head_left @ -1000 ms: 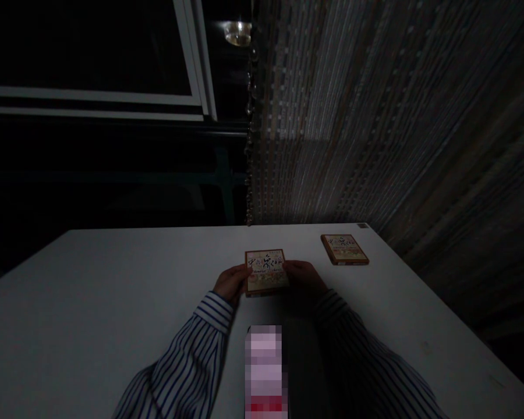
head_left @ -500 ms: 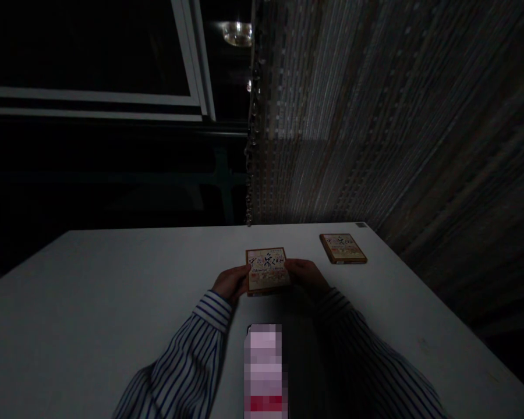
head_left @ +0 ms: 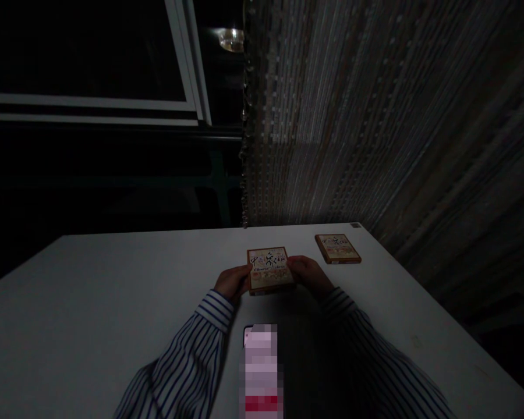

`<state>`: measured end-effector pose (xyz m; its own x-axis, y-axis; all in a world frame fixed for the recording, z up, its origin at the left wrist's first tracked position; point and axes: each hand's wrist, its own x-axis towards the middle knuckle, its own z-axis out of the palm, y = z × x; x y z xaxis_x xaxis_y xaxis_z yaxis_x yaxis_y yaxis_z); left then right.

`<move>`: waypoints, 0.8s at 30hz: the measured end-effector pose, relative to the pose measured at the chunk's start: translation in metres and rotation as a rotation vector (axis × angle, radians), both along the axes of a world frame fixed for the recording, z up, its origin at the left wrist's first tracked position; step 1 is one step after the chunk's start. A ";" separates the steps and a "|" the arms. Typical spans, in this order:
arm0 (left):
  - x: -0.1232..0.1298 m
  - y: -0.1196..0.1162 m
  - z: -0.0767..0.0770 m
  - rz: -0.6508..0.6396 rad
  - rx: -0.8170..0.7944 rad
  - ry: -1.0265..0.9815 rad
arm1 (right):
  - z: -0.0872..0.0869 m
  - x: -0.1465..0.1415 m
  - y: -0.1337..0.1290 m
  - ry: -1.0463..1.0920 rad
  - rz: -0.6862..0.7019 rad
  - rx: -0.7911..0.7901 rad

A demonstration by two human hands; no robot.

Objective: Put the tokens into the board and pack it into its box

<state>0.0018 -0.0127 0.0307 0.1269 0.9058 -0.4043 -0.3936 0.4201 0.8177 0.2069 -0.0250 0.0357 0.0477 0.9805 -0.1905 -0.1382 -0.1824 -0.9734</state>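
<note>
A flat, square Chinese chess box [head_left: 271, 276] with a brown edge and printed lettering is held between my two hands, slightly tilted over the white table [head_left: 126, 302]. My left hand [head_left: 233, 281] is closed on its left edge. At the right edge, my right hand [head_left: 309, 273] grips it with the thumb on or near the top face; the fingers beneath are hidden. A second, like-looking box [head_left: 337, 249] lies flat on the table, beyond my right hand and to the right.
A lit phone [head_left: 261, 366] with a blurred screen lies on the table between my forearms. A beaded string curtain [head_left: 314, 116] hangs behind the table's far edge and along the right. At the far left is a dark window with a pale frame [head_left: 91, 103].
The held box has tilted slightly and shifted a little to the right, both hands staying on it. The view has turned slightly, so the background and second box appear further left.
</note>
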 end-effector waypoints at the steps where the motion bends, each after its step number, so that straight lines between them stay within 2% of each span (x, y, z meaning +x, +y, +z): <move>1: 0.002 0.000 0.001 -0.006 0.007 -0.007 | 0.001 0.002 -0.001 0.005 0.000 0.006; 11: 0.020 -0.004 0.015 -0.057 0.022 -0.036 | 0.014 0.020 -0.010 0.023 0.000 0.040; 16: 0.030 -0.002 0.013 -0.083 0.023 -0.084 | 0.021 0.030 -0.017 0.000 0.013 0.037; 20: 0.039 -0.002 0.013 -0.104 0.012 -0.064 | 0.020 0.042 -0.019 -0.004 -0.004 0.024; 24: 0.048 -0.004 0.020 -0.136 0.003 -0.042 | 0.017 0.053 -0.021 0.004 0.016 0.015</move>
<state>0.0494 -0.0172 0.0508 0.2652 0.8801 -0.3938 -0.3669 0.4698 0.8029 0.2596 -0.0455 0.0527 0.0308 0.9839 -0.1760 -0.1393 -0.1701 -0.9755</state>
